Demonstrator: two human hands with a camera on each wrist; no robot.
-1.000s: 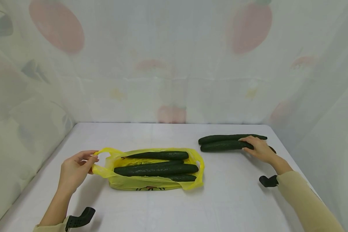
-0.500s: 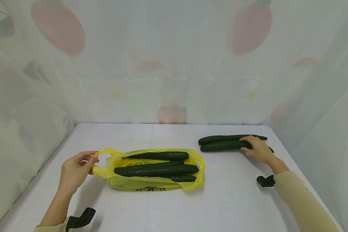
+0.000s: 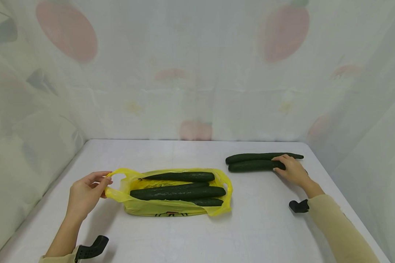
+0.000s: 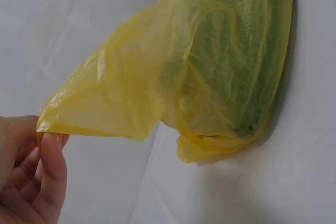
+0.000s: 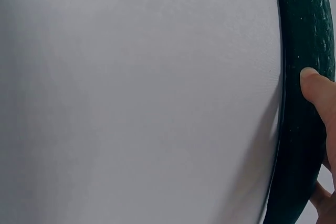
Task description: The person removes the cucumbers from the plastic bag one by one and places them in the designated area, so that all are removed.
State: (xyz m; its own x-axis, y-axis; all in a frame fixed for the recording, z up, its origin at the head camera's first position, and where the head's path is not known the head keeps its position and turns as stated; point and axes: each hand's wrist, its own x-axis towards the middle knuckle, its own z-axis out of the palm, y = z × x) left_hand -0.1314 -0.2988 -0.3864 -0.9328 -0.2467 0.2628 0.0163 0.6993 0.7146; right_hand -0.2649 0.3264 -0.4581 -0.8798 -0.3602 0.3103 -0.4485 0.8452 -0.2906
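My left hand (image 3: 86,193) pinches a handle of a yellow plastic bag (image 3: 141,208) and draws it out to the left; the left wrist view shows thumb and finger on the stretched film. Several dark green cucumbers (image 3: 184,193) lie lengthwise in the bag's mouth. At the back right, my right hand (image 3: 293,171) grips the front one of two more cucumbers, with the thumb along the near side of this cucumber (image 3: 251,166). Behind it lies the other cucumber (image 3: 250,157), close alongside. In the right wrist view the thumb presses the gripped cucumber (image 5: 302,129); most fingers are hidden.
A white-covered table (image 3: 250,233) carries everything. Pale curtains with fruit prints (image 3: 197,102) close in the back and both sides. A black wrist mount (image 3: 93,247) sticks out from the left sleeve, another black mount (image 3: 298,206) from the right one.
My right wrist and forearm have swung slightly left while the hand stays on the front cucumber. The left hand and the bag have hardly moved.
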